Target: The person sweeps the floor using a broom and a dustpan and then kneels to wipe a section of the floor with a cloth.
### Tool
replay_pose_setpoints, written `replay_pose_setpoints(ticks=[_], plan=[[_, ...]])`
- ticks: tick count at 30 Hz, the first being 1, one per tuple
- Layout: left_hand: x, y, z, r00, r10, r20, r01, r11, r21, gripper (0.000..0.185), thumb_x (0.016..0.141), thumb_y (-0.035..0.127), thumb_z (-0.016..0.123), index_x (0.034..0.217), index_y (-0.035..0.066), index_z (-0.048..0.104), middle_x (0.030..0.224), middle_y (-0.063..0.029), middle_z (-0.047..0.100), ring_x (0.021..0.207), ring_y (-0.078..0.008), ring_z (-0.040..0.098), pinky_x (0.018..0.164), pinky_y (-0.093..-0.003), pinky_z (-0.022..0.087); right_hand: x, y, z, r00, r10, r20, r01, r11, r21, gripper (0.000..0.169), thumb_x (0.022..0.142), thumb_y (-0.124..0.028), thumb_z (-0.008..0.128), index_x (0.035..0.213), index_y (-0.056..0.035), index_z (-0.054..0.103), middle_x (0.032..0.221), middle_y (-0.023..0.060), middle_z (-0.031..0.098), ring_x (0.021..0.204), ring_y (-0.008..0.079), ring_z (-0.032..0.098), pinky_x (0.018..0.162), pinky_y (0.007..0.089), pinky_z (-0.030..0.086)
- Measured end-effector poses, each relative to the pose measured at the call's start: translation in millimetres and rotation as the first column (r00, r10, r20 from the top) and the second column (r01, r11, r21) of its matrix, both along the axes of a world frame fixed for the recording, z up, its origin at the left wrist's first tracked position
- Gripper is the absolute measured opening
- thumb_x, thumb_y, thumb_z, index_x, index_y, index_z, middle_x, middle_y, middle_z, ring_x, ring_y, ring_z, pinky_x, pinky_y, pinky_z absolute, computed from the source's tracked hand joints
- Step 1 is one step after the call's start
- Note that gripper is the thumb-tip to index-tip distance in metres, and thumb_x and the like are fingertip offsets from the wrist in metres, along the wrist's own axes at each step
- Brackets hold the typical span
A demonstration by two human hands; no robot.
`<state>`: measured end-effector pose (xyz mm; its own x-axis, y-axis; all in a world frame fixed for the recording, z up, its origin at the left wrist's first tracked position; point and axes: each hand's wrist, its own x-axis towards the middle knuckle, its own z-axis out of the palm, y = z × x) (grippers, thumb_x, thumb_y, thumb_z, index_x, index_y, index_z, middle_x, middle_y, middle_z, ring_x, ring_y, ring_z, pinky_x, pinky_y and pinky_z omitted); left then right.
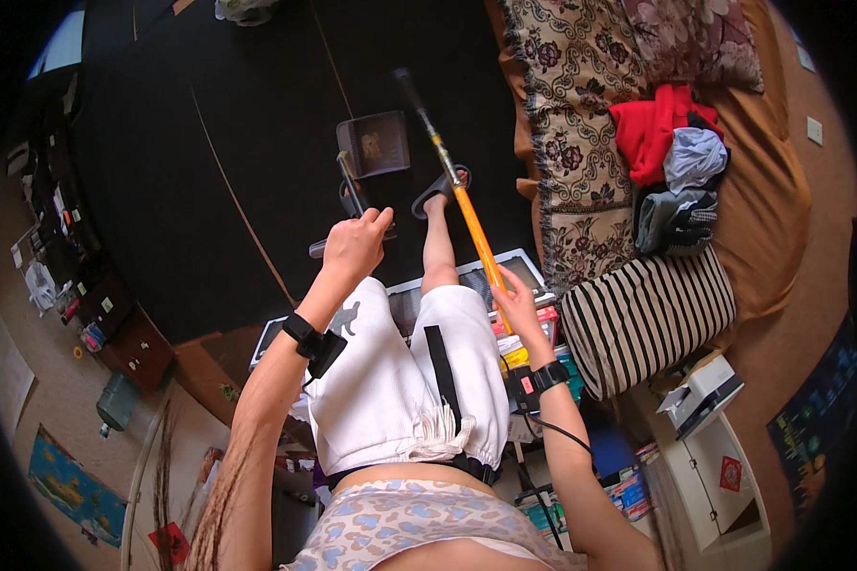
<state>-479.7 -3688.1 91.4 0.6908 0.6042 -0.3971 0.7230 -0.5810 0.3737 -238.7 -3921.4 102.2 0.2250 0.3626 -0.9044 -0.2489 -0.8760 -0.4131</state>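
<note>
My left hand (355, 244) is closed around a dark stick-like handle (354, 184) in front of my left knee. Its far end meets the left side of a translucent, dustpan-like tray (393, 160) with a light brown patch inside; I cannot tell whether they are joined. Between the thumb and fingers of my right hand (518, 301) is a long orange pole (475, 223). The pole slants away and leftward over my right foot, narrowing to a dark, blurred tip. Its near end passes behind my right hand.
Dark floor covering (257, 143) with thin seams spreads ahead. At right, a bed or couch with a floral cover (578, 143) bears folded clothes (660, 135) and a striped bolster (650, 321). White-framed panels (525, 268) and books (514, 357) lie beneath my legs. A cable (560, 430) hangs beside my right forearm.
</note>
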Motion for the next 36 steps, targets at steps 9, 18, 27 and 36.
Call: replay_pose_setpoints(ticks=[9,18,27,36], plan=[[-1,0,-2,1.0,0.005,0.02,-0.005,1.0,0.014,0.041,0.077,0.005,0.065,0.117,0.011,0.06,0.086,-0.007,0.063,0.071,-0.0262,0.068,0.061,-0.0368,0.054,-23,34,-36,0.936,0.215,0.279,-0.19,0.975,-0.113,0.049,0.092,-0.017,0.062,0.139,-0.0072,0.05,0.079,0.0166,0.069,0.046,0.0193,0.063,0.046,0.0317,0.052],[-20,22,4,0.999,0.032,-0.026,-0.033,0.999,-0.032,0.043,0.076,0.005,0.064,0.118,0.014,0.064,0.098,-0.0058,0.068,0.076,-0.0296,0.069,0.065,-0.0385,0.055,-25,24,-12,0.915,-0.212,-0.344,0.202,0.977,-0.067,0.049,0.098,-0.021,0.059,0.144,-0.0117,0.044,0.07,0.006,0.06,0.044,0.009,0.052,0.039,0.0215,0.041],[-71,57,36,0.984,0.167,-0.054,-0.167,0.986,-0.002,0.05,0.075,0.0,0.065,0.122,0.015,0.063,0.101,-0.0071,0.069,0.077,-0.0304,0.069,0.069,-0.0373,0.056,-25,41,18,0.996,-0.029,-0.082,0.028,1.0,-0.012,0.05,0.098,-0.018,0.059,0.145,-0.0124,0.044,0.068,0.0038,0.058,0.043,0.008,0.051,0.039,0.0208,0.041],[-92,60,25,0.985,0.153,-0.073,-0.149,0.987,0.063,0.049,0.074,0.001,0.065,0.12,0.016,0.064,0.097,-0.0062,0.069,0.074,-0.0296,0.069,0.068,-0.0374,0.057,10,70,-28,0.884,0.248,0.396,-0.243,0.968,-0.065,0.049,0.091,-0.016,0.063,0.138,-0.007,0.051,0.064,0.0095,0.061,0.042,0.0175,0.058,0.04,0.0307,0.047]])
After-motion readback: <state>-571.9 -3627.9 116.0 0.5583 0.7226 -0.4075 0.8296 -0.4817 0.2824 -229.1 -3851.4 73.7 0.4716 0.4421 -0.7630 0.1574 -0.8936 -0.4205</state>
